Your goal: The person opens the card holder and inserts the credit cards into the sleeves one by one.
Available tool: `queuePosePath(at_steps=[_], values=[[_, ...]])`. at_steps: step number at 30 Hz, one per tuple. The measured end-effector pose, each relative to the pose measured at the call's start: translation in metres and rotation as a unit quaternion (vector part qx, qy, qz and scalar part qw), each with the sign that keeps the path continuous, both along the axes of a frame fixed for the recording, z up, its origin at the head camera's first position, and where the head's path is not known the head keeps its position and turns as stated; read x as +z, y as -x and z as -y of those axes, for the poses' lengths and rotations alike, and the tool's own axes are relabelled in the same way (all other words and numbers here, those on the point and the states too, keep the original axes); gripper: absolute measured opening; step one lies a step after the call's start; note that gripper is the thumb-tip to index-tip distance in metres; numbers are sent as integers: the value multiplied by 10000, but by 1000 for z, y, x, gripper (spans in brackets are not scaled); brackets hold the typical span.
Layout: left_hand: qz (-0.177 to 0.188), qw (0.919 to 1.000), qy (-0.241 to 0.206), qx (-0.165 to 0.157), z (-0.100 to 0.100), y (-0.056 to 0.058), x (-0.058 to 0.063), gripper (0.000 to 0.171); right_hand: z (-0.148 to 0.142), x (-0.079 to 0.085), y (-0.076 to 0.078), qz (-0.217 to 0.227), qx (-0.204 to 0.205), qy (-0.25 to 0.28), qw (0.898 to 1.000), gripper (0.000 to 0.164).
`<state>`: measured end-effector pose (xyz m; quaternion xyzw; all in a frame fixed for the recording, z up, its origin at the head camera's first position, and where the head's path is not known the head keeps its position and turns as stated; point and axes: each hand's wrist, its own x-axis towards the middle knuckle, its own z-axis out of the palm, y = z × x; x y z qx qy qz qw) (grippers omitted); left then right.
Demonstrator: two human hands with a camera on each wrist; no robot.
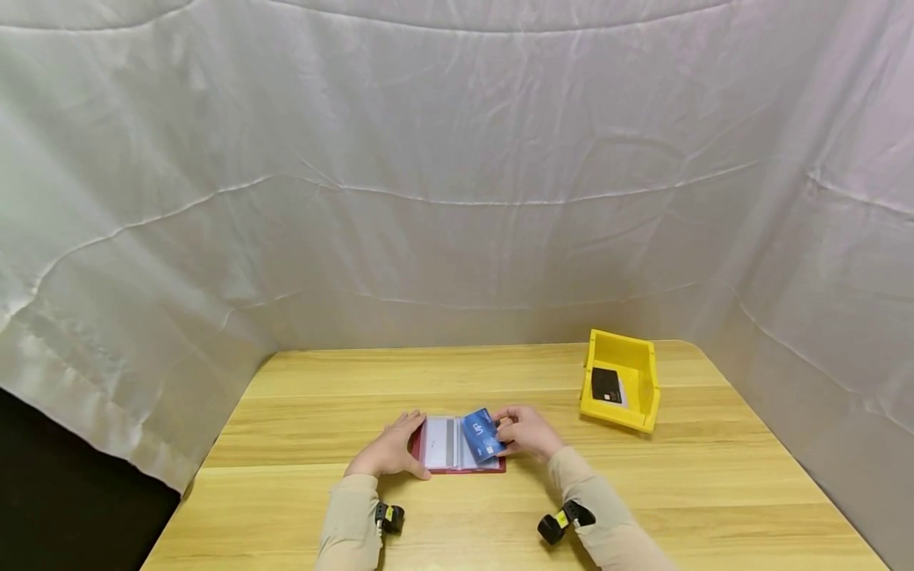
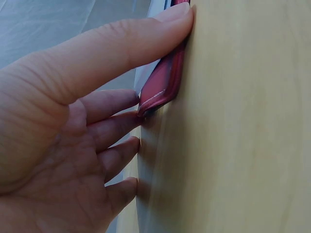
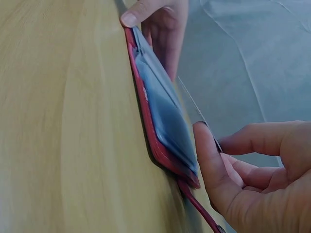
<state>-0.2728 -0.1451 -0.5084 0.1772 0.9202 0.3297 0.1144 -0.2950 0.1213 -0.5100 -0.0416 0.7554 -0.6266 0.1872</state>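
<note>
A red card holder point(image 1: 439, 444) with clear plastic sleeves lies spread on the wooden table. At its left side is my left hand point(image 1: 389, 450); the thumb point(image 2: 141, 41) lies along the near edge and fingertips touch the left edge, steadying it. My right hand point(image 1: 528, 433) pinches a blue bank card point(image 1: 480, 435) between thumb and fingers, tilted over the right-hand sleeves. Seen edge-on in the right wrist view, the card point(image 3: 194, 104) stands apart from the blue-tinted sleeve point(image 3: 165, 116). A red strap point(image 3: 200, 208) extends from the holder.
A yellow bin point(image 1: 646, 420) stands at the back right of the table point(image 1: 471, 523). Inside it lie a black card point(image 1: 606, 385) and a whitish card point(image 1: 624, 394) partly beneath. Grey curtain point(image 1: 457, 254) hangs behind and along the sides.
</note>
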Motion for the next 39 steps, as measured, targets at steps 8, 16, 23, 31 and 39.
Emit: queuePosePath(at_steps=[8,16,23,31,39], values=[[-7,10000,32,0,-2,-1,0,101,12,-5,1,-122,-124,-273,9995,41],[-48,10000,20,-22,-1,-1,-1,100,18,-4,1,-135,-173,-343,9992,41],[-65,10000,38,-8,0,-1,-1,101,26,-4,-2,-125,-210,-196,9995,45],[-82,9999,74,18,0,-1,-1,101,35,-3,-7,-80,-193,59,9998,54],[-53,10000,6,-19,0,0,-1,101,48,-2,-13,-353,-218,-113,9991,60]])
